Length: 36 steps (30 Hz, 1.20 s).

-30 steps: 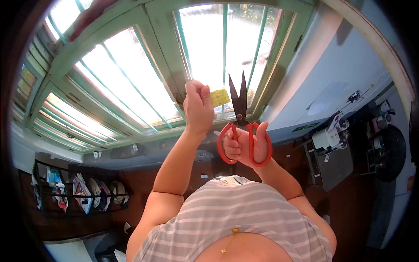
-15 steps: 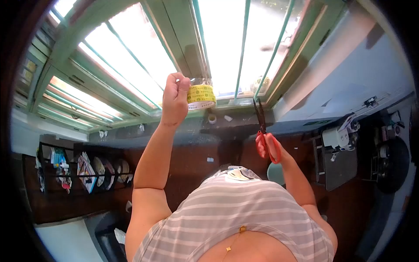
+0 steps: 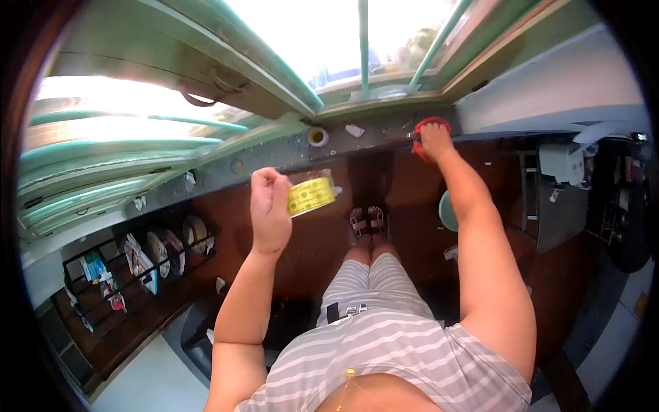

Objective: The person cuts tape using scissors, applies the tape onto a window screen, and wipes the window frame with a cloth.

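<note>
My left hand (image 3: pixel 270 206) is closed on a roll of yellow tape (image 3: pixel 311 196) with green printing, held out in front of the window ledge. A clear end of tape sticks up at the roll's right side. Over the ledge's right part reaches my right hand (image 3: pixel 435 141), closed on the red-handled scissors (image 3: pixel 420 130). Only their handles show; I cannot make out the blades. Between the hands, a smaller roll of tape (image 3: pixel 318 136) lies on the grey window ledge (image 3: pixel 288 152), with a white scrap (image 3: pixel 354 130) beside it.
A barred window (image 3: pixel 363 48) with green frames rises ahead. On the left stands a dark rack (image 3: pixel 103 281) holding papers and packets. A pale green round stool or basin (image 3: pixel 448 211) is at right, near a white sewing machine (image 3: pixel 559 165) on a table (image 3: pixel 566 220).
My right hand has moved forward to the ledge with the scissors, whose blades pointed up before. My left hand has lowered with the tape. The view has tilted down, showing legs and sandals.
</note>
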Each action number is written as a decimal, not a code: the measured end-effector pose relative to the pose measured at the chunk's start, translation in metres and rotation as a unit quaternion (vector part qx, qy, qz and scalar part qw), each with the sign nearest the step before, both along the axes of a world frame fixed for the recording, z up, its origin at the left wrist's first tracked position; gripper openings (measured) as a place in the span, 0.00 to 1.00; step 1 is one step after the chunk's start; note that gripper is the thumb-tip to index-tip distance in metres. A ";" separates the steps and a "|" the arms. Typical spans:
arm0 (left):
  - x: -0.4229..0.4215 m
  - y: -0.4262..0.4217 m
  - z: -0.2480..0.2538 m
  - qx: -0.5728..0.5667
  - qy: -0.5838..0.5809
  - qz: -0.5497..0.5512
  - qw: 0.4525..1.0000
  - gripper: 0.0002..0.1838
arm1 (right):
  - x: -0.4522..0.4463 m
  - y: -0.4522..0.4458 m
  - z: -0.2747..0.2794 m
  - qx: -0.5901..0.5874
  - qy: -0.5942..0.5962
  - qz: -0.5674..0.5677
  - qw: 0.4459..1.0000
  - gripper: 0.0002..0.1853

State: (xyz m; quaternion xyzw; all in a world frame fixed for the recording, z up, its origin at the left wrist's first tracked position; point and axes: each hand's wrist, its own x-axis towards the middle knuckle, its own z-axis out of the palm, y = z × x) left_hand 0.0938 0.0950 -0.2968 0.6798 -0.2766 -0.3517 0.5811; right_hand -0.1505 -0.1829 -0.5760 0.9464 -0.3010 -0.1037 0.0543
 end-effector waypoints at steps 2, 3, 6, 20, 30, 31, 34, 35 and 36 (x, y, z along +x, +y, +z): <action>-0.009 -0.013 -0.019 0.005 0.004 0.002 1.000 0.03 | 0.016 -0.013 -0.008 0.007 -0.009 0.007 1.000 0.19; -0.010 -0.019 -0.030 -0.001 0.021 0.005 1.000 0.04 | 0.021 -0.019 -0.013 -0.010 -0.029 0.013 0.999 0.18; -0.016 -0.035 -0.049 -0.019 0.045 0.017 0.999 0.04 | 0.029 -0.022 -0.013 0.019 -0.128 0.004 0.992 0.17; -0.031 -0.082 -0.092 0.038 -0.205 0.038 0.977 0.06 | 0.066 0.125 0.158 0.679 -0.478 -0.219 0.512 0.17; -0.022 -0.077 -0.113 -0.052 0.123 0.206 0.969 0.07 | 0.052 0.138 0.159 0.498 -0.381 -0.222 0.747 0.19; -0.019 -0.075 -0.112 -0.044 0.109 0.193 0.974 0.07 | 0.051 0.137 0.154 0.492 -0.382 -0.208 0.754 0.19; -0.009 -0.064 -0.118 0.020 0.005 0.151 0.988 0.06 | 0.053 0.129 0.133 0.465 -0.381 -0.172 0.780 0.19; -0.006 -0.061 -0.117 0.060 -0.064 0.150 0.985 0.06 | 0.053 0.127 0.125 0.444 -0.405 -0.152 0.784 0.19; -0.003 -0.057 -0.113 0.100 -0.132 0.148 0.975 0.05 | 0.054 0.125 0.118 0.424 -0.429 -0.132 0.787 0.19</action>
